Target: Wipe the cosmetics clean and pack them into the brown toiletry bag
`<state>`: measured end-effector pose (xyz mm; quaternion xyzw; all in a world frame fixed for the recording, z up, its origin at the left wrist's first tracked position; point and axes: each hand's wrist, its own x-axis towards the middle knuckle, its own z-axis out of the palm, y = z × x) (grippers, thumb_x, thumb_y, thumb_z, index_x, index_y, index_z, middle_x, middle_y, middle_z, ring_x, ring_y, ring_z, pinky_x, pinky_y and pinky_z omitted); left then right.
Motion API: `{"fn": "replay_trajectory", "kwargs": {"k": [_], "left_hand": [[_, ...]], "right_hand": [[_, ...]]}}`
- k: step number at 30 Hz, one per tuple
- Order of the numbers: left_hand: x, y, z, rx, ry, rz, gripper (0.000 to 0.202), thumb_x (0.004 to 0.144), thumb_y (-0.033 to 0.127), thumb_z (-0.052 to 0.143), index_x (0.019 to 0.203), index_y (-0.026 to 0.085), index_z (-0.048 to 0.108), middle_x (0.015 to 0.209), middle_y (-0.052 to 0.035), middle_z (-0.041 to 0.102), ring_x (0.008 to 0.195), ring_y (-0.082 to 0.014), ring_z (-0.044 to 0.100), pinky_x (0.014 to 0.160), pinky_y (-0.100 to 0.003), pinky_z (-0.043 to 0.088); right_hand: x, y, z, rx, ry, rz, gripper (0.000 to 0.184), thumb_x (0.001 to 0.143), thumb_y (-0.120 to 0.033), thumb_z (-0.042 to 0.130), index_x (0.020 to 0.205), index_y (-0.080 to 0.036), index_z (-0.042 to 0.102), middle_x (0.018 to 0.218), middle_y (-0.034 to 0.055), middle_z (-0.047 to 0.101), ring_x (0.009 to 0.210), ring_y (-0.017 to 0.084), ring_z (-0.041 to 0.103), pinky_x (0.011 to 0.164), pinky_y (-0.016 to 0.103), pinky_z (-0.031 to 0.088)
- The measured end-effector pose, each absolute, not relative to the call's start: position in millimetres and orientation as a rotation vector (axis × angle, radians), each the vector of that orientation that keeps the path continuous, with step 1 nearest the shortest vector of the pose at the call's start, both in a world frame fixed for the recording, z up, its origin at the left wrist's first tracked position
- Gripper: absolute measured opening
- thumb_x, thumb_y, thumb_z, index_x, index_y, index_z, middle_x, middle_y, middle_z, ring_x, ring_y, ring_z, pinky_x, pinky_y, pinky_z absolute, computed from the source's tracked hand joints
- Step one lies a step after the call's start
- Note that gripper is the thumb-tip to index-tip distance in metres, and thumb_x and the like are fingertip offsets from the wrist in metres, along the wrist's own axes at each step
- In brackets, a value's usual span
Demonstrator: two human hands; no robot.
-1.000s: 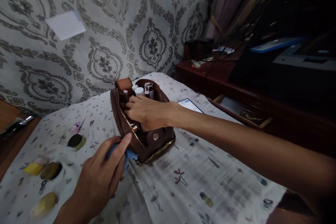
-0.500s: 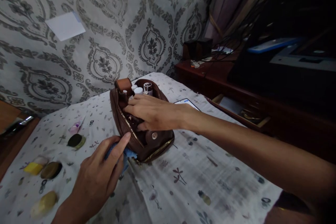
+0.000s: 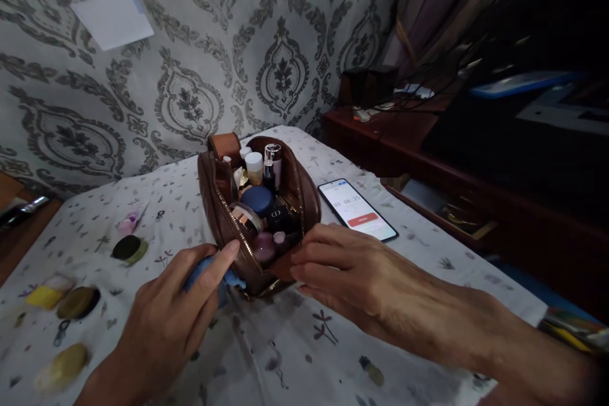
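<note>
A brown zippered cosmetic bag (image 3: 214, 203) lies open on the patterned sheet. Inside it are a dark blue round container (image 3: 257, 200), a white-capped jar (image 3: 254, 165), a silver-capped bottle (image 3: 273, 162), a clear-lidded compact (image 3: 246, 218) and small pink items. My left hand (image 3: 166, 304) is closed around a blue cloth (image 3: 233, 276), its index finger against the bag's near left rim. At the near right side, my right hand (image 3: 352, 266) has its fingers closed over the bag's edge flap; the fingertips are partly hidden.
A phone (image 3: 356, 209) showing a timer lies right of the bag. On the sheet's left are a dark round jar (image 3: 129, 249), a pink tube (image 3: 130, 219), a brown round jar (image 3: 78, 303), a yellow item (image 3: 40, 296) and a yellowish piece (image 3: 66, 365). An open drawer (image 3: 442, 203) stands right.
My right hand has come out of the bag and moved right and nearer to its front edge, uncovering the contents and phone. My left hand stays with the cloth.
</note>
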<state>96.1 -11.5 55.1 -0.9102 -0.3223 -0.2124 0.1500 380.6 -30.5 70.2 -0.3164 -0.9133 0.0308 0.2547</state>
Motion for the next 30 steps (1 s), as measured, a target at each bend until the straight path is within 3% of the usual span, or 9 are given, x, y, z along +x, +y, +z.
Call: {"fn": "replay_trajectory", "kwargs": {"k": [10, 19, 24, 30], "left_hand": [[101, -22, 55, -2.601, -0.983, -0.648, 0.049, 0.097, 0.012, 0.045, 0.146, 0.018, 0.041, 0.11, -0.0115, 0.064, 0.101, -0.0187, 0.065, 0.069, -0.023, 0.054], [68, -42, 43, -2.602, -1.141, -0.569, 0.052, 0.098, 0.013, 0.039, 0.148, 0.016, 0.027, 0.113, -0.0125, 0.066, 0.098, -0.0202, 0.066, 0.065, -0.027, 0.057], [19, -50, 30, -2.49, -1.368, -0.509, 0.039, 0.099, 0.016, 0.037, 0.137, 0.02, 0.043, 0.118, -0.0119, 0.062, 0.101, -0.0218, 0.064, 0.063, -0.028, 0.054], [-48, -26, 35, -2.266, -1.84, -0.591, 0.035, 0.098, 0.019, 0.035, 0.125, 0.018, 0.058, 0.115, -0.0104, 0.061, 0.105, -0.0234, 0.062, 0.083, -0.035, 0.053]], "right_hand": [[372, -22, 74, -0.849, -2.427, 0.139, 0.024, 0.103, -0.024, 0.047, 0.095, -0.016, 0.068, 0.085, 0.007, 0.068, 0.08, 0.019, 0.06, 0.07, 0.033, 0.049], [345, -19, 64, -0.683, -2.254, 0.04, 0.015, 0.099, -0.027, 0.05, 0.1, -0.027, 0.065, 0.086, 0.0033, 0.073, 0.081, 0.024, 0.067, 0.068, 0.038, 0.054], [335, -24, 60, -0.663, -2.221, -0.003, 0.017, 0.097, -0.027, 0.05, 0.103, -0.032, 0.065, 0.087, 0.0022, 0.073, 0.079, 0.026, 0.067, 0.067, 0.043, 0.053], [305, -42, 62, -0.62, -2.281, 0.086, 0.017, 0.097, -0.017, 0.053, 0.104, -0.025, 0.066, 0.09, 0.0058, 0.074, 0.084, 0.022, 0.067, 0.073, 0.037, 0.054]]}}
